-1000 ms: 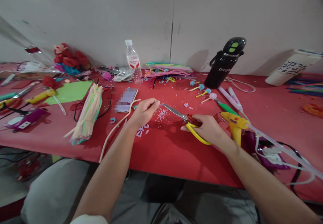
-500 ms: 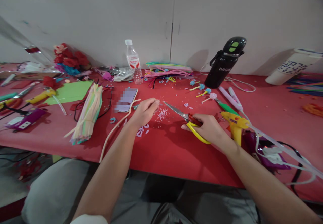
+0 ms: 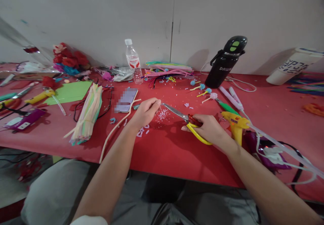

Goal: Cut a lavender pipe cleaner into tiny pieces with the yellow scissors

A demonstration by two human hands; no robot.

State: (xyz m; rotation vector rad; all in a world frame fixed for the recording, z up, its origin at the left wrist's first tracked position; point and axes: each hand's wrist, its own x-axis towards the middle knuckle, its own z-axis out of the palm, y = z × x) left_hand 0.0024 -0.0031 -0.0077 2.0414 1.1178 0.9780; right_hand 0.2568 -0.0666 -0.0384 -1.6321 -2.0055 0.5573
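My left hand [image 3: 146,111] is pinched closed, thumb against forefinger, above the red table; whatever sits between the fingertips is too small to make out. My right hand [image 3: 209,128] is wrapped round the yellow and red handles of a pair of scissors [image 3: 176,111]. Pointing left, the blades reach right up to my left fingertips and look almost closed. Below the blade tips lies a scatter of tiny pale clippings [image 3: 162,116]. Short lilac pieces [image 3: 140,132] rest beside my left wrist, and a few more lilac pieces [image 3: 186,105] lie beyond the scissors.
A cream pipe cleaner [image 3: 111,133] and a phone [image 3: 128,100] are left of my left arm, with a bundle of pale pipe cleaners [image 3: 88,113] farther left. A yellow glue gun [image 3: 235,122] stands by my right wrist. Behind are a water bottle [image 3: 134,63] and black flask [image 3: 225,64].
The scissors' blades have shifted slightly left, so their tips now meet my left fingertips; a small gap showed before. My left hand has barely moved and stays pinched.
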